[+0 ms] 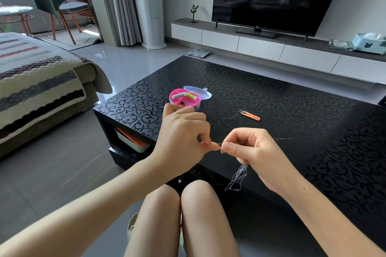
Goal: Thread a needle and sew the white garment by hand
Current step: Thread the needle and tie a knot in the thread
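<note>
My left hand (183,131) pinches a thin needle (218,143) between thumb and forefinger, above the near edge of the black table. My right hand (248,146) faces it, fingertips almost touching, pinching grey thread (238,177). A loose bundle of that thread hangs below my right palm. A short thread end with a small loop (282,139) sticks out to the right behind my right hand. No white garment is in view.
A pink round sewing box (184,98) with thread spools and its clear lid stands on the black patterned table (292,100). Orange thread snips (249,115) lie to its right beside a thread scrap. A sofa is at the left; my knees are below.
</note>
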Demonstrator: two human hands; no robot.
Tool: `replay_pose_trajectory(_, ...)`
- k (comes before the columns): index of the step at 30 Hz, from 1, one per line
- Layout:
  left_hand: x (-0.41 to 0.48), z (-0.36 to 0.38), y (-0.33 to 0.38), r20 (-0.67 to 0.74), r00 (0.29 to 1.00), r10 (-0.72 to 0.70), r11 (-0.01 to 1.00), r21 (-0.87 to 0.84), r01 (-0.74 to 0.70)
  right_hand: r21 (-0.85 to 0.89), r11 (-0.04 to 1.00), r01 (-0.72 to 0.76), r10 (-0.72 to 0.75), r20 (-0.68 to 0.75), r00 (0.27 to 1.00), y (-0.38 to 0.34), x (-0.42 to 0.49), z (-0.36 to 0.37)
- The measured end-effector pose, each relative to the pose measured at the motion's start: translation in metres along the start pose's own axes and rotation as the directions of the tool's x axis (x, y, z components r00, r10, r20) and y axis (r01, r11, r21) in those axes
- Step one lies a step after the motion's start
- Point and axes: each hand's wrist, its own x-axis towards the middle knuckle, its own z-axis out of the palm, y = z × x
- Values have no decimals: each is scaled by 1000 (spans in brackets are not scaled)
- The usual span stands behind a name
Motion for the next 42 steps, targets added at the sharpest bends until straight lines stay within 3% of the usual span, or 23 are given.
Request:
replay_pose_trajectory(5, 2, -2, 2, 29, 1000, 10, 998, -56, -8, 94, 994, -53, 53, 4, 999, 1, 1, -4)
replay_pose_trajectory(11, 3, -8, 2, 144, 988, 61, 958, -287, -17, 126, 991, -55, 51, 33, 998, -1, -1, -5)
replay_pose_trajectory(18, -1, -6, 3, 172, 985, 20, 962, -272, 28, 50, 998, -42, 40, 56, 998, -2, -5, -5)
replay_pose_trajectory(26, 2, -21, 4, 353, 924, -145, 866, -407, 292, -3, 1000, -1, 0, -204, 979, 4, -5, -6)
replay_pose_trajectory(29, 2, -27, 2, 378, 912, -162, 835, -440, 331, 23, 1000, -8, 12, -204, 979, 5, -5, -7)
replay_pose_trajectory(33, 4, -29, -5, 475, 872, -116, 877, -364, 315, 30, 999, -27, 30, -102, 994, 4, 1, -8)
replay_pose_trajectory(37, 7, -31, -14, 556, 820, -137, 905, -266, 332, 64, 992, -107, 96, 156, 983, 5, 8, -14)
replay_pose_trajectory(40, 16, -40, -13, 583, 785, -211, 791, -370, 488, 177, 972, -155, 92, 321, 942, 13, 16, -15)
replay_pose_trajectory(42, 26, -44, -16, 568, 791, -227, 751, -414, 514, 212, 966, -150, 71, 342, 937, 21, 25, -12)
